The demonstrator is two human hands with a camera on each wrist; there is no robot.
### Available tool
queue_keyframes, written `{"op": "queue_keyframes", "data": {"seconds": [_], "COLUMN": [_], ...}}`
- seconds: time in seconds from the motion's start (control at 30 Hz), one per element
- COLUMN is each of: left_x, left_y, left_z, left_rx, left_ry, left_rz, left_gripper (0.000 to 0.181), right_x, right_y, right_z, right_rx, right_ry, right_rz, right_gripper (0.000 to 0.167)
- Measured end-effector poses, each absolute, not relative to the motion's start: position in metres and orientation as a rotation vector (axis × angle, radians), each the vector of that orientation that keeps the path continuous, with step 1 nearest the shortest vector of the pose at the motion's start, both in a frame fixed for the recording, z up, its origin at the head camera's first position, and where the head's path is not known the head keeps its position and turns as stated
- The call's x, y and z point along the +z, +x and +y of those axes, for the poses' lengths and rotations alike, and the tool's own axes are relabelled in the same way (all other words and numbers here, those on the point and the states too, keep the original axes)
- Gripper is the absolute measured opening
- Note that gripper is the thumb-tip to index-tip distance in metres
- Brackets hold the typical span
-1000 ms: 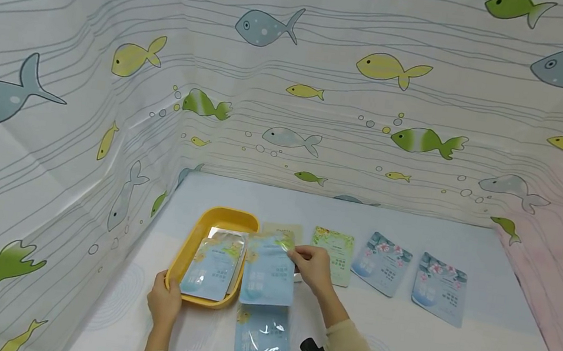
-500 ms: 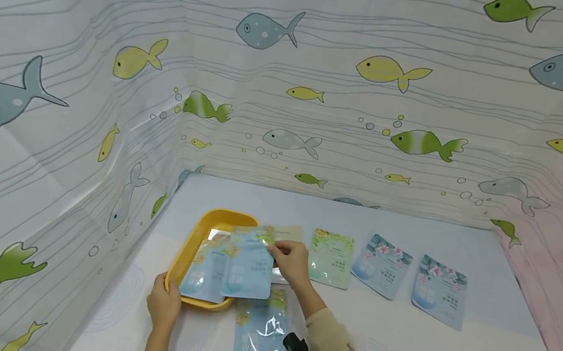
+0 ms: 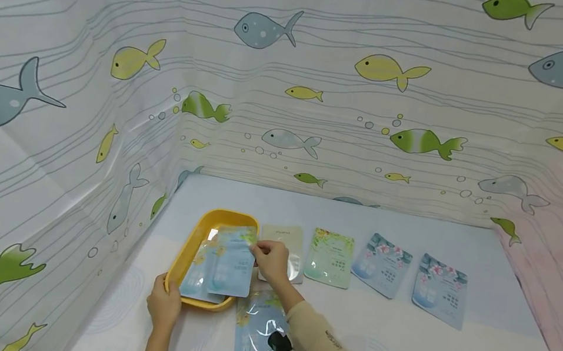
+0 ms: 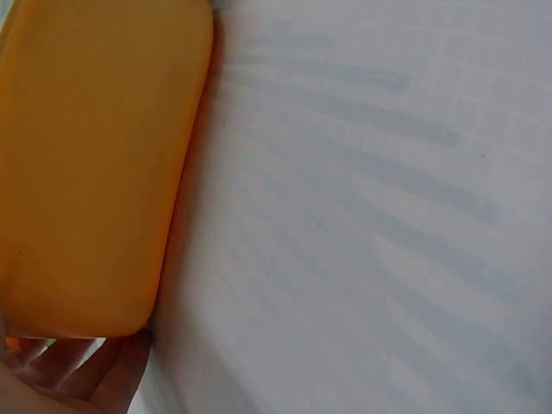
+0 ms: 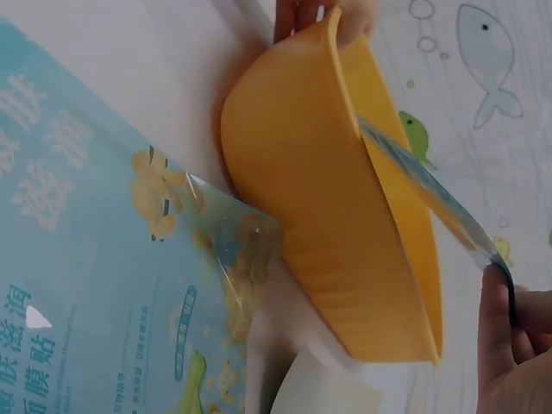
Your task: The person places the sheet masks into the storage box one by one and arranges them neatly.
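Note:
My left hand (image 3: 164, 305) grips the near left corner of a yellow plastic tray (image 3: 180, 254). In the left wrist view its fingers curl beneath the tray's end (image 4: 95, 216). With thumb and fingers my right hand (image 3: 272, 262) pinches the right edge of a light blue face mask packet (image 3: 232, 264), which hangs over the tray's right side. The right wrist view shows this packet (image 5: 448, 203) edge-on, dipping past the tray's rim. Another blue mask packet (image 3: 195, 280) lies in the tray, partly covered. One more blue packet (image 3: 257, 338) lies below my right forearm.
Right of the tray lie a pale beige packet (image 3: 284, 238), a green packet (image 3: 330, 259) and two blue flowered packets, one tilted (image 3: 382, 266) and one farther right (image 3: 439, 291). A fish-printed curtain (image 3: 290, 111) stands around the table's back and sides.
My right hand has carried the blue mask packet leftward, from beside the tray to over it. The beige packet and the lower blue one are more uncovered. My left hand stays on the tray.

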State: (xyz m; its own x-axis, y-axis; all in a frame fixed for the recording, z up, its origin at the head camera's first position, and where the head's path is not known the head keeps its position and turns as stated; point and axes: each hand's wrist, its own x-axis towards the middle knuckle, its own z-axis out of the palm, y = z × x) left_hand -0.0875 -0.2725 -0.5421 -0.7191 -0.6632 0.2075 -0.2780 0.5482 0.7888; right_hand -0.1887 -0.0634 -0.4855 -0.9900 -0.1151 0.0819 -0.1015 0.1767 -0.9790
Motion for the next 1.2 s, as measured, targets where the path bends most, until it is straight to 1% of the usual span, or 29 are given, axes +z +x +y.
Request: {"op": "queue_keyframes", "data": {"seconds": [0.23,0.73,0.93,1.0,1.13,1.2], "left_x": [-0.543,-0.541,-0.542,-0.542,-0.543,-0.544], "left_y": [-0.088,-0.087,-0.088,-0.088,-0.089,-0.089], "left_z": [-0.273,-0.272,-0.272,-0.272,-0.273,-0.274], "left_rx": [-1.04,-1.049,-1.024,-1.023,-1.021,-1.017], "left_ry": [0.75,0.78,0.762,0.76,0.755,0.751], "left_rz": [-2.299,-2.312,-2.291,-2.288,-2.283,-2.283], "left_gripper": [0.029,0.029,0.028,0.028,0.028,0.028], "right_x": [-0.492,-0.5,-0.499,-0.499,-0.498,-0.496], "right_y": [-0.186,-0.181,-0.181,-0.182,-0.184,-0.185], "right_z": [-0.076,-0.093,-0.096,-0.097,-0.1,-0.102], "right_rx": [-1.969,-1.811,-1.671,-1.579,-1.424,-1.363], "right_ry": [-0.183,-0.254,-0.378,-0.427,-0.498,-0.515], "right_rz": [2.398,2.401,2.502,2.565,2.679,2.731], "right_gripper": [0.016,0.019,0.021,0.018,0.006,0.012]}}
